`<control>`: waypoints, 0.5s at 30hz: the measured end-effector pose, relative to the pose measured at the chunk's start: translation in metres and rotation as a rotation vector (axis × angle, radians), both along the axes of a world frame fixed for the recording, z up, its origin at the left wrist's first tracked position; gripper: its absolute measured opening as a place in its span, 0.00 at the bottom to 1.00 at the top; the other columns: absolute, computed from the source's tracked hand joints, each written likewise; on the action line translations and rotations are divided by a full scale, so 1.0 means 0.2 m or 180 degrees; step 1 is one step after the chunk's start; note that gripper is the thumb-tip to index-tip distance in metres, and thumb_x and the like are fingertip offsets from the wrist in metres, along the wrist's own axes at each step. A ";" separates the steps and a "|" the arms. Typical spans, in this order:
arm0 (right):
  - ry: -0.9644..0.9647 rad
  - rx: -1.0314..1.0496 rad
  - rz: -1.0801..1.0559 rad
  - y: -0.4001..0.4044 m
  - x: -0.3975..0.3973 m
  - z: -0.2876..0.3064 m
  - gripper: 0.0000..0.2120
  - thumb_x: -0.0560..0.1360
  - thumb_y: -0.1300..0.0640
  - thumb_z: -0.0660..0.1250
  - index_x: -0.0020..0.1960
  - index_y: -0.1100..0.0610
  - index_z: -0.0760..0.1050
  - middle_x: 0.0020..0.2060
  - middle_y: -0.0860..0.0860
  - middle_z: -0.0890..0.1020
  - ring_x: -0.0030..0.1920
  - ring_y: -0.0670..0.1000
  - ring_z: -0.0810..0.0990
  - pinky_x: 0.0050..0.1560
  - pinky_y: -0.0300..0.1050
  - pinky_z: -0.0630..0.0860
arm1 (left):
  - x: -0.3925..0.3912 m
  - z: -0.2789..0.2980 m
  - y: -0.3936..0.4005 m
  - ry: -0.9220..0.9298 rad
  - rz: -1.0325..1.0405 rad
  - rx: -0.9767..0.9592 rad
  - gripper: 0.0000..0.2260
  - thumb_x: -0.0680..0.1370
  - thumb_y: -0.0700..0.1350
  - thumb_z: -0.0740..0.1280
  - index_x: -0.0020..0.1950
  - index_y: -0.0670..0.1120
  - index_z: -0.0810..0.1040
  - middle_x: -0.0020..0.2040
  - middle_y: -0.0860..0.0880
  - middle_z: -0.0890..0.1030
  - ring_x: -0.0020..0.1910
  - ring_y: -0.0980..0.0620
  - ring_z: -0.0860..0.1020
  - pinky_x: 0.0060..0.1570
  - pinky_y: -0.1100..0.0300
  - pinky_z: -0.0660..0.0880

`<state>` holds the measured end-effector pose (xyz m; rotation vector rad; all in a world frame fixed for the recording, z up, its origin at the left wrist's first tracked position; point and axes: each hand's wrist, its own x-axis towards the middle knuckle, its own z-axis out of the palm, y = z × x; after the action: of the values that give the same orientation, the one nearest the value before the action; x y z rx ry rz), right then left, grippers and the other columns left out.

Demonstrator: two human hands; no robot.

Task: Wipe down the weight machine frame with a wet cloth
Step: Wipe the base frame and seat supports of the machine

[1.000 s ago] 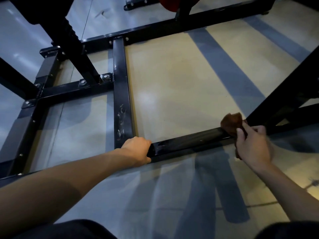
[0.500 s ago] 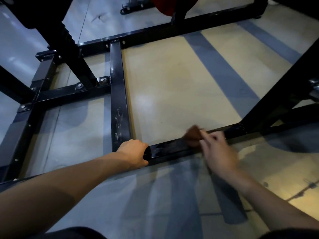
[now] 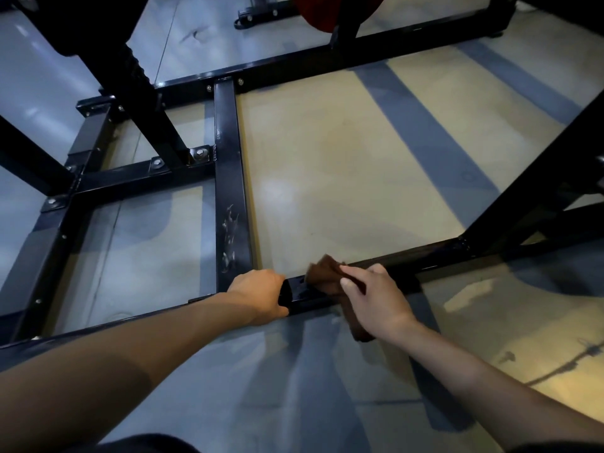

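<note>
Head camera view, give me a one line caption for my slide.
Right hand wipes a brown cloth along the black frame bar while the left hand grips it.

Brown cloth (image 3: 322, 276) draped over black frame (image 3: 230, 178) near bar; crumpled.

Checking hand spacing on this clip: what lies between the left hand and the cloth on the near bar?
In the head view, only a short bare stretch of the black frame bar, glossy, separates the left hand from the brown cloth held by the right hand.
</note>
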<state>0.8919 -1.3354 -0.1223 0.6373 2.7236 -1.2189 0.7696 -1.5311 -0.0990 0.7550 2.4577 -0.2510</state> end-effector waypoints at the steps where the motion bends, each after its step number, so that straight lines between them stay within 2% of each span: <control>1: 0.0107 -0.0558 -0.0274 0.00 -0.02 0.02 0.16 0.84 0.50 0.64 0.70 0.50 0.78 0.58 0.50 0.79 0.55 0.51 0.81 0.56 0.38 0.73 | 0.01 0.00 0.00 -0.0069 0.0129 0.0050 0.18 0.75 0.60 0.71 0.60 0.52 0.75 0.54 0.51 0.80 0.50 0.48 0.79 0.47 0.53 0.78; 2: 0.0150 -0.1201 -0.0638 0.01 -0.03 0.03 0.13 0.84 0.52 0.65 0.67 0.52 0.81 0.56 0.50 0.83 0.53 0.48 0.82 0.51 0.35 0.74 | 0.02 0.01 0.00 -0.0165 0.0302 0.0178 0.20 0.75 0.60 0.70 0.61 0.51 0.74 0.55 0.51 0.80 0.51 0.48 0.79 0.50 0.51 0.80; 4: -0.0123 -0.2576 -0.1270 0.04 -0.04 0.07 0.09 0.84 0.52 0.65 0.57 0.54 0.82 0.41 0.48 0.84 0.39 0.45 0.82 0.37 0.37 0.75 | 0.05 0.01 0.01 -0.0302 0.0722 0.0656 0.21 0.77 0.57 0.69 0.66 0.48 0.74 0.59 0.49 0.80 0.55 0.48 0.79 0.56 0.50 0.80; 6: -0.0440 -0.3958 -0.1562 0.05 -0.03 0.09 0.14 0.85 0.50 0.62 0.45 0.57 0.77 0.25 0.48 0.73 0.21 0.45 0.71 0.21 0.38 0.67 | 0.10 0.03 0.04 -0.0238 0.1169 0.1448 0.17 0.79 0.52 0.67 0.66 0.47 0.77 0.57 0.48 0.82 0.53 0.49 0.81 0.57 0.52 0.79; 8: -0.0575 -0.4852 -0.1820 0.06 -0.03 0.09 0.17 0.85 0.50 0.61 0.40 0.57 0.72 0.23 0.48 0.66 0.17 0.45 0.64 0.16 0.37 0.61 | 0.13 0.07 0.10 -0.0120 0.1597 0.2181 0.10 0.79 0.51 0.65 0.55 0.48 0.80 0.47 0.49 0.84 0.44 0.49 0.81 0.52 0.49 0.81; 9: -0.0605 -0.4911 -0.1872 0.05 -0.03 0.10 0.17 0.85 0.50 0.61 0.40 0.57 0.72 0.23 0.49 0.67 0.18 0.45 0.65 0.16 0.37 0.61 | 0.13 0.10 0.13 -0.0196 0.1816 0.2418 0.10 0.79 0.53 0.65 0.51 0.48 0.80 0.44 0.49 0.84 0.42 0.49 0.81 0.51 0.47 0.81; 11: -0.0531 -0.4407 -0.1773 0.03 -0.02 0.12 0.15 0.84 0.52 0.63 0.43 0.58 0.77 0.26 0.51 0.74 0.21 0.47 0.72 0.20 0.37 0.66 | 0.14 0.15 0.20 -0.0671 0.2291 0.2728 0.17 0.78 0.60 0.66 0.50 0.46 0.81 0.46 0.46 0.85 0.41 0.48 0.81 0.52 0.45 0.81; 13: -0.0282 -0.3371 -0.1320 0.01 -0.01 0.12 0.09 0.82 0.55 0.66 0.55 0.55 0.84 0.40 0.52 0.86 0.36 0.48 0.83 0.36 0.40 0.77 | 0.14 0.19 0.26 -0.1177 0.2673 0.2762 0.24 0.80 0.63 0.65 0.54 0.42 0.81 0.49 0.44 0.85 0.41 0.48 0.80 0.47 0.51 0.81; 15: 0.0073 -0.2098 -0.0726 -0.02 0.01 0.10 0.16 0.80 0.58 0.71 0.67 0.49 0.81 0.55 0.49 0.86 0.53 0.46 0.84 0.56 0.40 0.77 | 0.14 0.19 0.29 -0.1700 0.3082 0.2843 0.26 0.79 0.63 0.68 0.57 0.40 0.82 0.50 0.43 0.85 0.41 0.47 0.82 0.42 0.55 0.82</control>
<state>0.8940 -1.3386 -0.1026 0.8401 2.0834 -2.0350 0.7978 -1.4738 -0.0618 -0.1486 2.0339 1.2776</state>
